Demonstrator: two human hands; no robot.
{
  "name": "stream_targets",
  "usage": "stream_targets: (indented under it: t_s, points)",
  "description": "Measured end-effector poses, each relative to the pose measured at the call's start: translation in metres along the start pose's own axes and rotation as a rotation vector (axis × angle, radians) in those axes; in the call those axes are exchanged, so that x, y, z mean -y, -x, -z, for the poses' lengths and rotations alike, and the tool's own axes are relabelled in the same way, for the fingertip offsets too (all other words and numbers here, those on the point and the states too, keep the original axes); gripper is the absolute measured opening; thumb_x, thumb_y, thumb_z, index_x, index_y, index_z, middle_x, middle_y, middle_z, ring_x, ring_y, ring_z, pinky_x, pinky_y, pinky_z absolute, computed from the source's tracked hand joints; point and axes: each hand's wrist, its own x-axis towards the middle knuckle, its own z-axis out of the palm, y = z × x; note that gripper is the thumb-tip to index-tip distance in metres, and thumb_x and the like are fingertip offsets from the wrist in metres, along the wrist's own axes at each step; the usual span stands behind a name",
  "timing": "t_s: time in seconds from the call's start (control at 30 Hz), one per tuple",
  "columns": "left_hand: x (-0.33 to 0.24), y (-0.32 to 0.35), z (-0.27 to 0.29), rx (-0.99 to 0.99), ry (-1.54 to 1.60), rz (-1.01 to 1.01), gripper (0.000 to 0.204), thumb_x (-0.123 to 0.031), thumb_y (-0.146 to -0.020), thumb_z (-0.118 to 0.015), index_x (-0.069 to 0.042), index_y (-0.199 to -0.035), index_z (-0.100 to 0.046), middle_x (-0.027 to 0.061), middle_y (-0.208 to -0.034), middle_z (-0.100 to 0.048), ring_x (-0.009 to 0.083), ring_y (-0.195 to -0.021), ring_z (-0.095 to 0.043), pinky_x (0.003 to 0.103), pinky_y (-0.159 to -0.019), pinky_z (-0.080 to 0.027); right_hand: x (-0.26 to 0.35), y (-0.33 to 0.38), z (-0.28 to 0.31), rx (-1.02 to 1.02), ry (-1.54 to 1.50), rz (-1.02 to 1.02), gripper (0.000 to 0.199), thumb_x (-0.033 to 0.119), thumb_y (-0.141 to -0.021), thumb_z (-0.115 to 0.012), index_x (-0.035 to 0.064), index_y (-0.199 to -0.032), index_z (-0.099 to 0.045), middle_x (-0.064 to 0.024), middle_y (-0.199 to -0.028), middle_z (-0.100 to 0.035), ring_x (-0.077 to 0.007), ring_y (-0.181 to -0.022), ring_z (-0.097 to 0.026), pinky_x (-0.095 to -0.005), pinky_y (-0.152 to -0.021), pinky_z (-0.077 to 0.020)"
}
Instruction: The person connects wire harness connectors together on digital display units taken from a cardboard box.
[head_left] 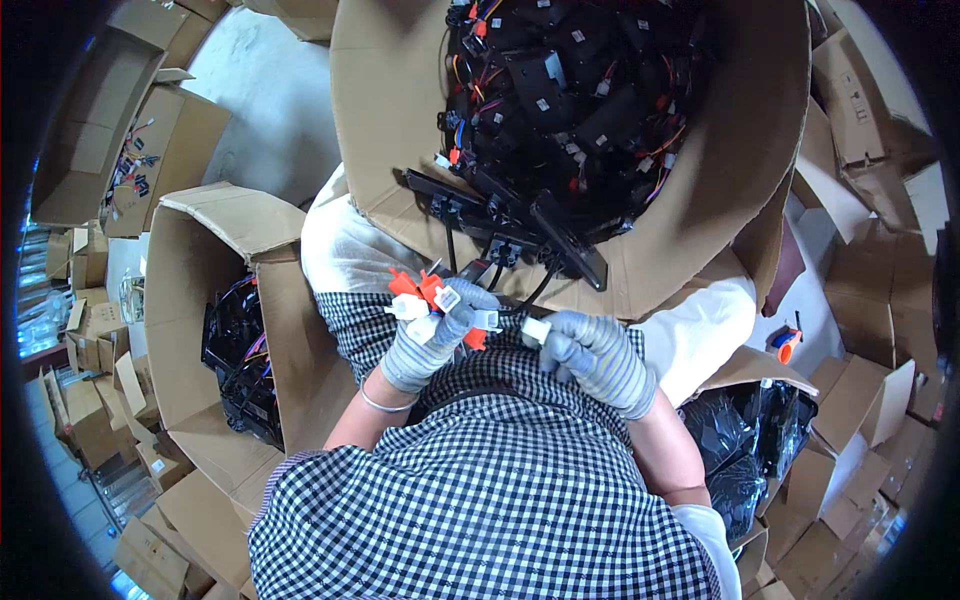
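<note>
Over my lap, my left hand (435,342), in a grey striped glove, is closed round a bunch of orange (403,283) and white plug connectors (408,307). Just to its right, my right hand (598,362), gloved alike, pinches a single white plug connector (536,331) between thumb and fingers. Black cables (540,290) run down toward my hands from several flat black plastic parts (568,240), which lie across the near edge of a large cardboard box (390,120). Where each cable ends among my fingers is partly hidden.
The large box holds a heap of black parts (560,95) with coloured wires. Another open carton (215,215) at left holds similar parts. Black plastic-wrapped items (735,440) stand at lower right. An orange ring-shaped object (787,345) lies on the floor at right. Cartons crowd both sides.
</note>
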Motion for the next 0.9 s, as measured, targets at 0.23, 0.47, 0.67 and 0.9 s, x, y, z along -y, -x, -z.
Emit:
stream_targets:
  t_s: [0.23,0.47,0.67,0.9]
  points:
    - [0.004,-0.002,0.004,-0.018,-0.187,0.108,0.016,-0.016,-0.090,-0.055,-0.001,-0.084,-0.057,0.0042,-0.077,-0.061,0.0155,-0.064,-0.061,0.026,-0.061,-0.049,0.017,-0.021,-0.025,-0.131,1.178,0.253,0.014,0.021,-0.081,-0.052,0.0104,-0.082,-0.060,-0.0058,-0.065,-0.058,-0.0243,-0.053,-0.057,-0.0381,-0.045,-0.0427]
    - [0.001,0.013,0.008,0.040,-0.327,0.200,0.010,-0.012,-0.083,-0.062,-0.003,-0.082,-0.056,0.0023,-0.073,-0.058,0.0139,-0.063,-0.057,0.027,-0.057,-0.046,-0.013,-0.032,-0.024,0.043,1.137,0.340,0.005,0.020,-0.076,-0.054,0.0155,-0.074,-0.056,-0.0040,-0.059,-0.052,-0.0246,-0.053,-0.055,-0.0380,-0.044,-0.0406]
    - [0.027,0.026,0.026,0.078,-0.491,0.160,0.016,-0.018,-0.081,-0.065,-0.004,-0.082,-0.057,0.0025,-0.068,-0.055,0.0146,-0.060,-0.055,0.029,-0.054,-0.044,-0.027,-0.037,-0.029,0.033,0.949,0.390,0.007,0.022,-0.076,-0.055,0.0145,-0.075,-0.055,-0.0041,-0.060,-0.052,-0.0243,-0.053,-0.056,-0.0382,-0.044,-0.0423]
    - [0.015,0.018,0.022,0.182,-0.678,0.092,0.020,-0.021,-0.083,-0.063,-0.003,-0.080,-0.056,0.0026,-0.071,-0.055,0.0138,-0.062,-0.055,0.027,-0.055,-0.044,-0.022,-0.041,-0.024,0.152,1.005,0.297,0.011,0.021,-0.080,-0.053,0.0127,-0.081,-0.060,-0.0067,-0.064,-0.058,-0.0251,-0.057,-0.060,-0.0381,-0.043,-0.0435]
